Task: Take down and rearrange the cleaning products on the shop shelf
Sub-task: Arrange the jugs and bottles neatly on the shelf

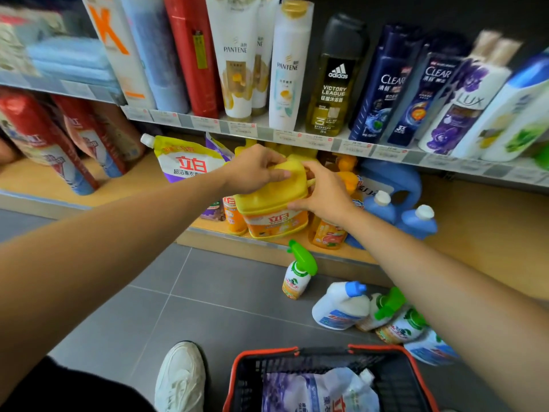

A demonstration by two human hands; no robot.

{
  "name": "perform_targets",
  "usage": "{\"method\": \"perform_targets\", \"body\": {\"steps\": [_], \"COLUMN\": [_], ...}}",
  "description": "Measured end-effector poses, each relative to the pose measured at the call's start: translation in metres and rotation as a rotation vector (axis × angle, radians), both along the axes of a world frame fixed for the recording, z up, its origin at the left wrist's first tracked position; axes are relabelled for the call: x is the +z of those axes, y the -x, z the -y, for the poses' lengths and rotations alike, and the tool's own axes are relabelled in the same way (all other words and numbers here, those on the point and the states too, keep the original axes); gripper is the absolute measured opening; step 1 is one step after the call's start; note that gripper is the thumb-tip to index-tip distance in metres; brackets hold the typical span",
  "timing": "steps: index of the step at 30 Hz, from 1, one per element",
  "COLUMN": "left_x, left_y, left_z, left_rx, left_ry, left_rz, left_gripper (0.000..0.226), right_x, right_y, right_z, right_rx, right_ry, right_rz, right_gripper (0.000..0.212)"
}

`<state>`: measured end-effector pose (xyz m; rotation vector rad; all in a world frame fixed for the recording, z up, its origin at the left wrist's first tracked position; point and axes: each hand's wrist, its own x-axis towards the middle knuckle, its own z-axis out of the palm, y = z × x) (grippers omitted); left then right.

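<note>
Fingers (278, 173) of left hand (255, 171) and right hand (324, 195) grip yellow jug (269, 205), covering its top.

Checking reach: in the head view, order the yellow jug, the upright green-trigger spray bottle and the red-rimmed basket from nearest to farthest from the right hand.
1. The yellow jug, on the lower shelf: the right hand holds it.
2. The green-trigger spray bottle, on the floor below.
3. The red-rimmed basket, bottom of view.
</note>
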<state>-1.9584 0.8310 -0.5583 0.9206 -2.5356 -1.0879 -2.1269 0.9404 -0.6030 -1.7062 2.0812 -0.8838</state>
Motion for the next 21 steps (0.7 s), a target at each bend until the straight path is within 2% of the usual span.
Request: {"method": "perform_targets", "body": {"steps": [3, 10, 12, 14, 16, 18, 20, 21], "left_x": [-0.012, -0.041, -0.044, -0.049, -0.059, -0.071, -0.082, -0.085], "left_y": [0.008, 0.024, 0.026, 0.021, 0.012, 0.006, 0.006, 0.007], "left_z": [0.005, 0.008, 0.007, 0.006, 0.002, -0.003, -0.008, -0.009], "left_rx": [-0.06, -0.127, -0.17, -0.228, -0.244, -0.214, -0.174, -0.156], "left_ry": [0.096, 0.303, 0.467, 0.691, 0.857, 0.939, 0.98, 0.99], "left_rz": [0.05, 0.16, 0.209, 0.275, 0.343, 0.382, 0.361, 0.336], "left_gripper": [0.033, 0.042, 0.051, 0.07, 0.092, 0.109, 0.114, 0.113], "right_x": [-0.017, -0.056, -0.058, -0.057, -0.053, -0.046, -0.039, -0.036], "right_y": [-0.004, -0.019, -0.021, -0.021, -0.016, -0.003, 0.016, 0.026], "right_z": [-0.001, -0.011, -0.011, -0.011, -0.017, -0.027, -0.039, -0.043], "right_rx": [-0.086, -0.244, -0.28, -0.289, -0.255, -0.228, -0.239, -0.264], "right_ry": [-0.001, 0.095, 0.065, 0.019, 0.011, 0.154, 0.375, 0.399], "right_rz": [-0.031, 0.056, 0.056, 0.023, -0.069, -0.243, -0.397, -0.436], "right_gripper": [0.081, 0.068, 0.068, 0.065, 0.055, 0.047, 0.054, 0.064]}}
